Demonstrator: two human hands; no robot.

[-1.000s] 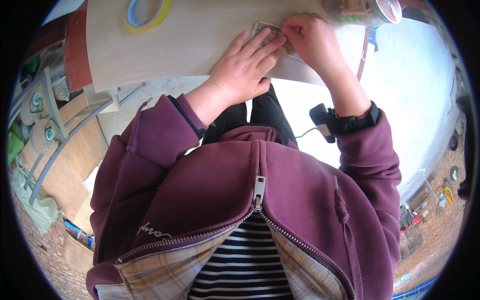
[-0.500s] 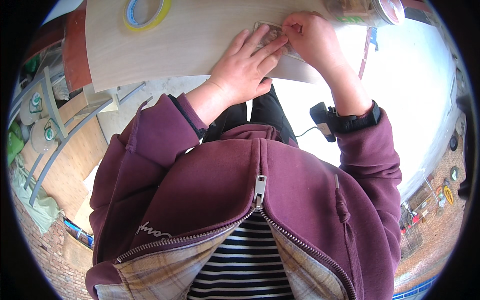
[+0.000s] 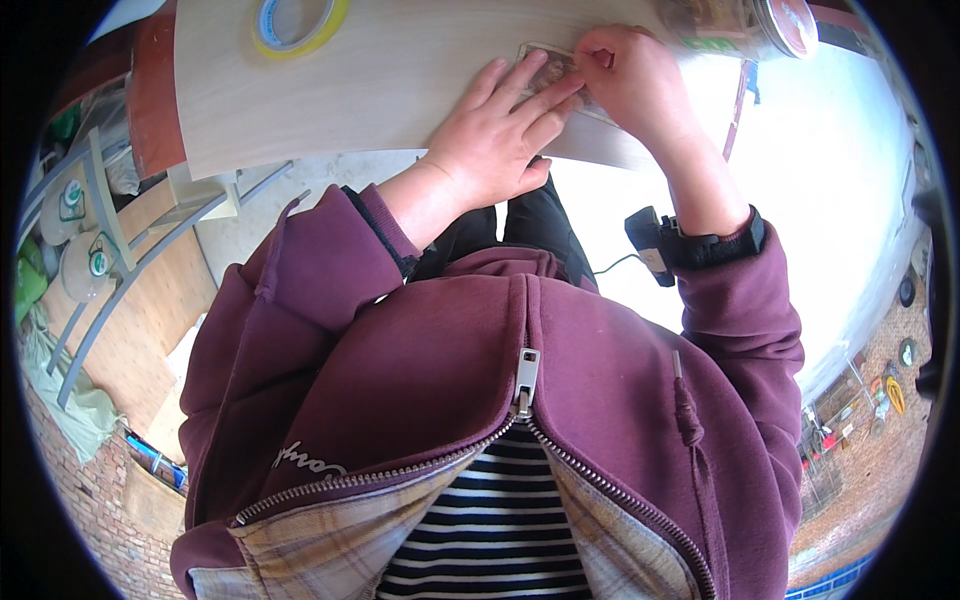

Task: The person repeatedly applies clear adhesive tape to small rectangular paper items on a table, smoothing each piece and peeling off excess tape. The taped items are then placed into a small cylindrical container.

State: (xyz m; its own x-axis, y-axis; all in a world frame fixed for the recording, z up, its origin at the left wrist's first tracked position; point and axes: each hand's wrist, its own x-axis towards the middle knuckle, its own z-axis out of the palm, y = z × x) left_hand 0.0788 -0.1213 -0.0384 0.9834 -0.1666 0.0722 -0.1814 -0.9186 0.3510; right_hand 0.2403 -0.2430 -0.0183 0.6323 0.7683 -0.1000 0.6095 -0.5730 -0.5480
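Through the head camera I had both hands on a small brown printed card (image 3: pixel 556 70), to the right of the tape roll (image 3: pixel 302 46) and nearer the wearer.

The left hand (image 3: pixel 492 140) lay palm down with its fingers spread straight, partly covering the card; the right hand (image 3: pixel 645 88), farther from the tape roll, had its fingers curled in and its thumb and forefinger tips together at the card's edge, though from my end I couldn't tell whether they pinched anything. The pale tabletop (image 3: pixel 390 90) lay under the tape roll and the card, and a clear jar (image 3: pixel 735 32) with a reddish lid stood well apart, to the tape roll's right, beyond the card.
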